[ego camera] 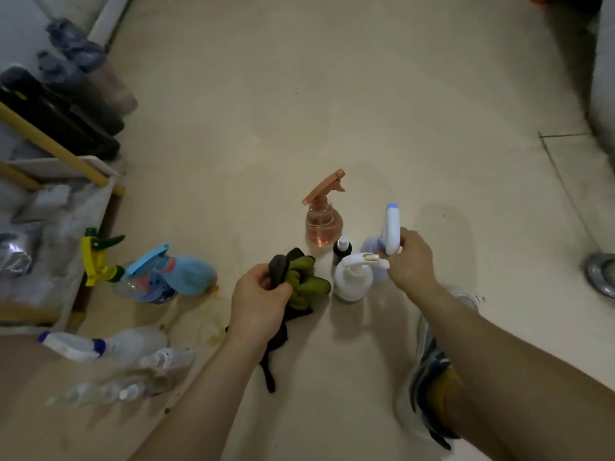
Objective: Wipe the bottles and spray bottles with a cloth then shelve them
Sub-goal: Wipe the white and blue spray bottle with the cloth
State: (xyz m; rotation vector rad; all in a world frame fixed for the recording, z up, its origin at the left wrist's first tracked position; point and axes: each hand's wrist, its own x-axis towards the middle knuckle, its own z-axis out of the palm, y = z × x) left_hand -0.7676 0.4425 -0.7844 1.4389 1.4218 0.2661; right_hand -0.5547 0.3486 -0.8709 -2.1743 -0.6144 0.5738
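Cloth clutched by left hand, spray bottle gripped by right hand, floor beyond

Left hand gripping cloth, right hand gripping spray bottle, both forearms extended forward

Smooth beige floor, pale wall, dim light

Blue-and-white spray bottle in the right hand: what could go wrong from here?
1. The right hand grips the spray bottle by its head; a squeeze may fire the trigger.
2. The white pump bottle and small black bottle stand close beside it, so swinging it could topple them.
3. The cloth hangs below the left hand and could drag.
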